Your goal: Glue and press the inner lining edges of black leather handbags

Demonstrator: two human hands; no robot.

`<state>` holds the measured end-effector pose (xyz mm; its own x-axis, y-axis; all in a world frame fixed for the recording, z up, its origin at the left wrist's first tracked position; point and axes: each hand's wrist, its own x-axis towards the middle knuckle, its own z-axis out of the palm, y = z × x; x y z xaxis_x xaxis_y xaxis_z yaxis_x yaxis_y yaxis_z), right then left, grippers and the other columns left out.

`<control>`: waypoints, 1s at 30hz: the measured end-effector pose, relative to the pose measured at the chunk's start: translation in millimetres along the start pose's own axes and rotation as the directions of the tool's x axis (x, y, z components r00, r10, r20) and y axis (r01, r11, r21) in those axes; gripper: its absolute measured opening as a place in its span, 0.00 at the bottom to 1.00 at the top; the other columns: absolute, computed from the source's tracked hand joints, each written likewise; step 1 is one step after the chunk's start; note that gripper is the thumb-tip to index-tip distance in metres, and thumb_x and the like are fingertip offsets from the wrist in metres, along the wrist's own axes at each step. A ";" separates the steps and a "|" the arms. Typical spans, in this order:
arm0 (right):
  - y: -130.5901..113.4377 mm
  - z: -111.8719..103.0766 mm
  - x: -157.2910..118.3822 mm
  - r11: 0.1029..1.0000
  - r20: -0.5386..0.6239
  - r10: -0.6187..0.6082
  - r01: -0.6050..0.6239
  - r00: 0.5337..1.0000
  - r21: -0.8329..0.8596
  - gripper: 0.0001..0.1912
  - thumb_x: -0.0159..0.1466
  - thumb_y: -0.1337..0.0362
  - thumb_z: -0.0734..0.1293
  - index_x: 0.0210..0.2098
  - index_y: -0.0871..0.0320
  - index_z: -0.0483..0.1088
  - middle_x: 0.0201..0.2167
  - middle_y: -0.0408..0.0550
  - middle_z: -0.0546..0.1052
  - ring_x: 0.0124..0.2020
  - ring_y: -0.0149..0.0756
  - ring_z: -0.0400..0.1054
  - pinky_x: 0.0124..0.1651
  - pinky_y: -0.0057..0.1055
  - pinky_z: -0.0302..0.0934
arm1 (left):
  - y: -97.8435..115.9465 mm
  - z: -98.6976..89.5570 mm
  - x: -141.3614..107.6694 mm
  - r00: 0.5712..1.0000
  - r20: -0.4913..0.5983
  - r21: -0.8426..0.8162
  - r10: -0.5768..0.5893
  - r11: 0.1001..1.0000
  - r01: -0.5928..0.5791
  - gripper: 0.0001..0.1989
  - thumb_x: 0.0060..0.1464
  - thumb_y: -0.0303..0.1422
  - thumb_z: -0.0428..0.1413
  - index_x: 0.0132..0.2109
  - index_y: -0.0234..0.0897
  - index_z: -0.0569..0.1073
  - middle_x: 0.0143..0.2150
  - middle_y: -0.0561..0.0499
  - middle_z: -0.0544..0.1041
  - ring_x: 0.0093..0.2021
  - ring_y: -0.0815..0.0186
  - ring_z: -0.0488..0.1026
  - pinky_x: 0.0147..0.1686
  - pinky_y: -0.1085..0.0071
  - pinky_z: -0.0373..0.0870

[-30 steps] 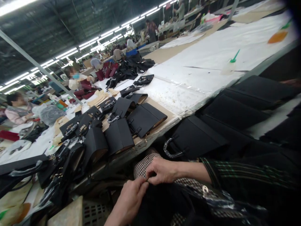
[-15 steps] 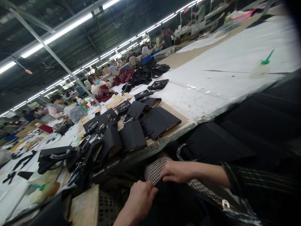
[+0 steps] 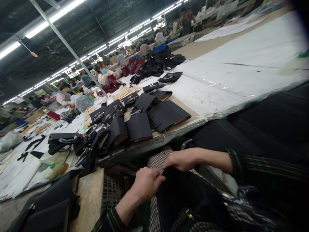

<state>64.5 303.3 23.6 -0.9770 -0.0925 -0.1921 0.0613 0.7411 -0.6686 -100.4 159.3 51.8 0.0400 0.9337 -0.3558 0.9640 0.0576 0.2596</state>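
Observation:
A black handbag (image 3: 185, 193) with a small gold fitting lies over my checked trousers (image 3: 158, 161). My left hand (image 3: 147, 181) pinches the near corner of its upper edge between thumb and fingers. Close beside it, my right hand (image 3: 180, 160) is closed on the same edge, knuckles up. The fingertips of both hands are partly hidden against the dark material. Much of the bag's lower part blends into shadow.
Several black handbags (image 3: 139, 126) stand and lie along the edge of the white-covered table (image 3: 205, 87). At left are a glue bottle (image 3: 54, 170) and a wooden board (image 3: 88, 195). More black pieces (image 3: 272, 112) lie at right. Co-workers (image 3: 64, 95) sit across the table.
Both hands have come up slightly in view, still gripping the bag's edge. More of the bag and its gold fitting now shows. The camera has turned a little left.

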 end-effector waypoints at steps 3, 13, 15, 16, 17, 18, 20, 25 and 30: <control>-1.3 -1.6 15.8 0.998 0.053 -0.011 0.007 0.999 0.060 0.26 0.58 0.65 0.71 0.56 0.56 0.69 0.46 0.49 0.77 0.41 0.39 0.70 0.35 0.28 0.56 | -1.3 -1.7 2.5 0.999 0.034 -0.097 0.001 0.995 0.002 0.13 0.56 0.42 0.52 0.30 0.39 0.74 0.30 0.49 0.77 0.33 0.62 0.73 0.30 0.70 0.54; -13.0 13.7 -10.1 0.962 -0.004 0.268 -0.268 0.963 -0.048 0.14 0.66 0.62 0.60 0.41 0.65 0.74 0.34 0.57 0.78 0.33 0.42 0.70 0.32 0.31 0.56 | -27.3 -3.9 -35.6 0.975 0.181 -0.291 -0.130 0.940 0.180 0.11 0.53 0.37 0.49 0.26 0.38 0.64 0.22 0.56 0.64 0.23 0.70 0.61 0.22 0.73 0.47; -27.9 13.9 -25.6 0.943 -0.036 0.322 -0.324 0.946 -0.076 0.16 0.67 0.63 0.59 0.47 0.66 0.71 0.35 0.61 0.78 0.34 0.47 0.72 0.32 0.34 0.57 | -25.2 -3.4 -44.3 0.966 0.205 -0.317 -0.157 0.923 0.217 0.10 0.54 0.36 0.49 0.27 0.38 0.64 0.22 0.56 0.63 0.23 0.70 0.61 0.22 0.73 0.47; -35.3 15.1 -33.5 0.935 -0.048 0.346 -0.349 0.937 -0.069 0.18 0.66 0.62 0.59 0.52 0.66 0.68 0.36 0.62 0.78 0.34 0.49 0.73 0.32 0.35 0.57 | -24.3 -2.8 -48.5 0.959 0.223 -0.334 -0.175 0.911 0.243 0.09 0.54 0.36 0.49 0.28 0.38 0.65 0.22 0.56 0.64 0.23 0.70 0.61 0.22 0.73 0.47; -42.1 17.2 -41.1 0.929 -0.057 0.364 -0.367 0.930 -0.050 0.21 0.66 0.61 0.59 0.56 0.65 0.65 0.37 0.62 0.78 0.35 0.51 0.74 0.32 0.36 0.58 | -23.8 -2.0 -52.3 0.952 0.239 -0.348 -0.190 0.899 0.267 0.09 0.54 0.36 0.48 0.28 0.38 0.65 0.23 0.56 0.64 0.24 0.69 0.62 0.23 0.73 0.48; -48.0 20.2 -48.1 0.925 -0.068 0.376 -0.378 0.924 -0.026 0.24 0.66 0.60 0.59 0.59 0.64 0.62 0.37 0.62 0.78 0.35 0.52 0.74 0.32 0.37 0.59 | -23.4 -1.2 -55.7 0.947 0.249 -0.360 -0.203 0.889 0.285 0.09 0.54 0.35 0.48 0.29 0.38 0.65 0.24 0.56 0.64 0.25 0.69 0.62 0.24 0.73 0.48; -56.0 27.4 -59.5 0.922 -0.099 0.387 -0.387 0.917 0.020 0.26 0.66 0.59 0.59 0.62 0.62 0.58 0.37 0.61 0.78 0.36 0.54 0.74 0.34 0.39 0.61 | -22.6 -0.7 -60.7 0.947 0.237 -0.357 -0.217 0.887 0.293 0.10 0.55 0.36 0.47 0.28 0.38 0.64 0.25 0.55 0.64 0.27 0.68 0.61 0.25 0.72 0.49; -47.4 35.9 -65.9 0.927 -0.161 0.375 -0.370 0.913 0.063 0.17 0.67 0.63 0.56 0.53 0.57 0.67 0.38 0.56 0.78 0.40 0.53 0.74 0.41 0.45 0.63 | -14.6 -10.4 -58.0 0.973 0.122 -0.282 -0.197 0.933 0.224 0.14 0.57 0.35 0.47 0.24 0.37 0.57 0.21 0.57 0.57 0.25 0.70 0.53 0.26 0.69 0.44; -22.5 28.5 -59.3 0.943 -0.081 0.332 -0.329 0.940 0.046 0.16 0.67 0.63 0.57 0.49 0.58 0.70 0.40 0.57 0.78 0.42 0.54 0.73 0.44 0.47 0.63 | -11.7 -18.8 -49.7 0.981 0.124 -0.293 -0.150 0.939 0.181 0.14 0.54 0.32 0.49 0.22 0.37 0.56 0.18 0.57 0.59 0.21 0.72 0.56 0.24 0.69 0.43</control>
<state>126.8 273.2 29.6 -0.9145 0.2124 -0.3443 0.3885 0.6989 -0.6006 -118.5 118.8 83.4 -0.0731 0.8631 -0.4997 0.8353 0.3267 0.4422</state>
